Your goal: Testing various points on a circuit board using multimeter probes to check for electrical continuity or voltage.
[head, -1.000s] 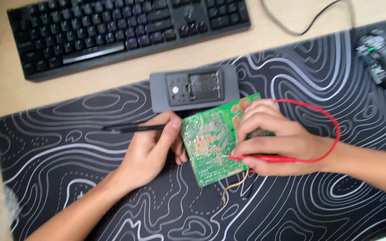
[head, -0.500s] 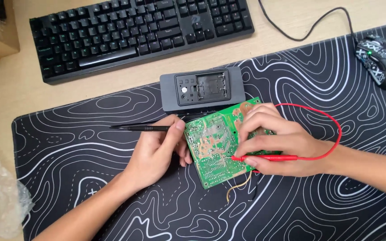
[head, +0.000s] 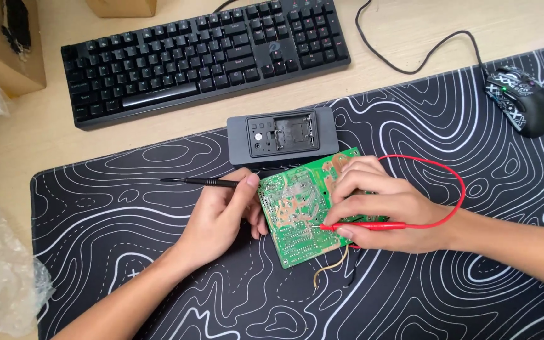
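While my right hand [head: 391, 211] pinches the red probe [head: 363, 226], long axis pointing left onto the green circuit board [head: 297, 214], my left hand [head: 221, 214], touching the board's left edge, grips the black probe [head: 199, 182] pointing away.

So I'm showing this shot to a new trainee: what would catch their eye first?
Probably the green circuit board in the middle of the black mat with white wavy lines. The right hand presses a red probe onto it, its red lead looping rightward. The left hand steadies the board's left edge, a black probe in its grip.
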